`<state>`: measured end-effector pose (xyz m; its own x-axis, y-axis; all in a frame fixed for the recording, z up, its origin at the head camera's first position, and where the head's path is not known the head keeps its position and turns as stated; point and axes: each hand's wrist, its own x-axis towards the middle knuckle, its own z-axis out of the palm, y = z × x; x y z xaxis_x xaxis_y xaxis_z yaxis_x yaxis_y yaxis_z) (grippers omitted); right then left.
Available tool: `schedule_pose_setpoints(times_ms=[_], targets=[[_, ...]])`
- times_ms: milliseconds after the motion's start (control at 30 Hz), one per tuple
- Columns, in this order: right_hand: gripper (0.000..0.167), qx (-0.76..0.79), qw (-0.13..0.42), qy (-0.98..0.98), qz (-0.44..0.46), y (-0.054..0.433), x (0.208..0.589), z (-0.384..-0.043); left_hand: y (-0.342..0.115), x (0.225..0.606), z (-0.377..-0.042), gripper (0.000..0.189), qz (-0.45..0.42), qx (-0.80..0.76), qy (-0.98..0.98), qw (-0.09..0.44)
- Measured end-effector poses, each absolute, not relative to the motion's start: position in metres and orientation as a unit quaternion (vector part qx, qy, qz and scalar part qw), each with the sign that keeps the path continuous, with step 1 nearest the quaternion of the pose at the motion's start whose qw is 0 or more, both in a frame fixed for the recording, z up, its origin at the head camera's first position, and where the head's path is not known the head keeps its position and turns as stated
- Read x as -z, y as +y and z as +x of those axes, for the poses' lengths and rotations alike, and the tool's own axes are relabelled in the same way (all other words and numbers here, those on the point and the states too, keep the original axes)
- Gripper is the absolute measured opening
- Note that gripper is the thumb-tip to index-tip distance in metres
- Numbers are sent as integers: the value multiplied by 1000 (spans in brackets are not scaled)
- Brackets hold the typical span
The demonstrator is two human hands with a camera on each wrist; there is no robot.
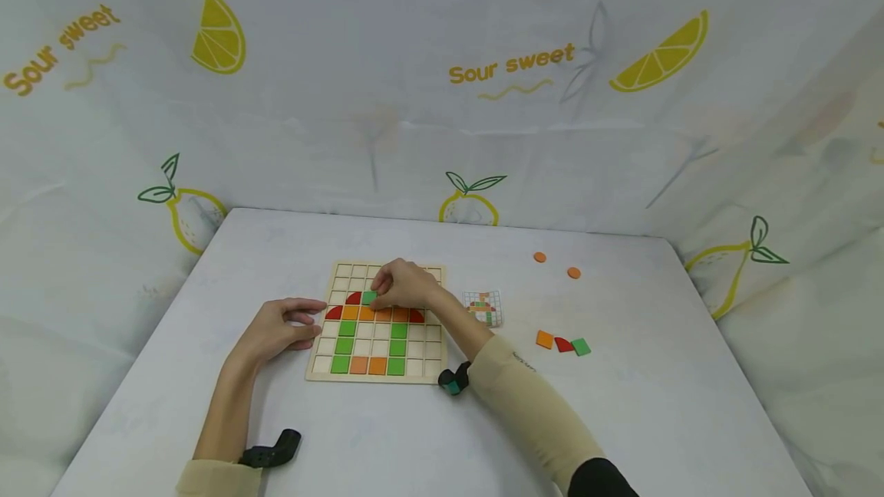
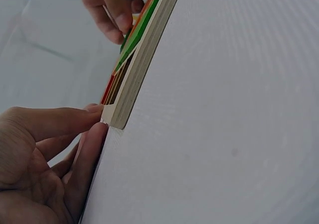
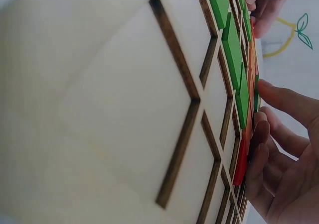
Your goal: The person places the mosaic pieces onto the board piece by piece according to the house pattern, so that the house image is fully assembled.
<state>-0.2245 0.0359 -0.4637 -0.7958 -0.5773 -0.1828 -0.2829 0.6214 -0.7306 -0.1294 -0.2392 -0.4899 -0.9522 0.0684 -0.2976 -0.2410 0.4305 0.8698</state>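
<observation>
A wooden grid board (image 1: 376, 380) lies on the table, partly filled with green, orange and red tiles. At its left edge is my left hand (image 1: 272, 330), fingers reaching out and fingertips touching the rim; the left wrist view has this hand (image 2: 45, 154) against the board's corner (image 2: 117, 117). Over the upper middle of the grid, my right hand (image 1: 407, 284) pinches a green square tile (image 1: 369, 297) between thumb and finger. Next to that tile sits a red quarter-round tile (image 1: 354, 298). In the right wrist view the fingers (image 3: 284, 102) meet the green tile's edge (image 3: 256, 93).
A small printed pattern card (image 1: 483, 307) lies right of the board, by the right forearm. Further right are an orange square (image 1: 545, 339), a red quarter-round (image 1: 563, 345), a green square (image 1: 581, 347) and two orange discs (image 1: 574, 273). A lemon-print curtain hangs behind the table.
</observation>
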Motion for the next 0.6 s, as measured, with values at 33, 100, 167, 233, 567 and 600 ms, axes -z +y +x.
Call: schedule_pose_setpoints(times_ms=[33, 100, 167, 233, 567, 600], targets=[[24, 355, 203, 879, -245, 35, 463, -224, -239, 490, -129, 50, -54, -532, 832, 146], [23, 352, 201, 881, -244, 35, 462, -223, -239, 490, -129, 50, -56, -533, 831, 147], [21, 353, 200, 880, -246, 36, 461, -222, -239, 490, -130, 50, -57, -533, 831, 148], [20, 355, 199, 878, -251, 37, 460, -221, -239, 489, -130, 50, -61, -533, 831, 148], [16, 342, 195, 881, -261, 36, 460, -222, -238, 489, -130, 50, -66, -530, 832, 149], [16, 340, 195, 882, -261, 36, 461, -222, -237, 489, -130, 50, -66, -531, 832, 148]])
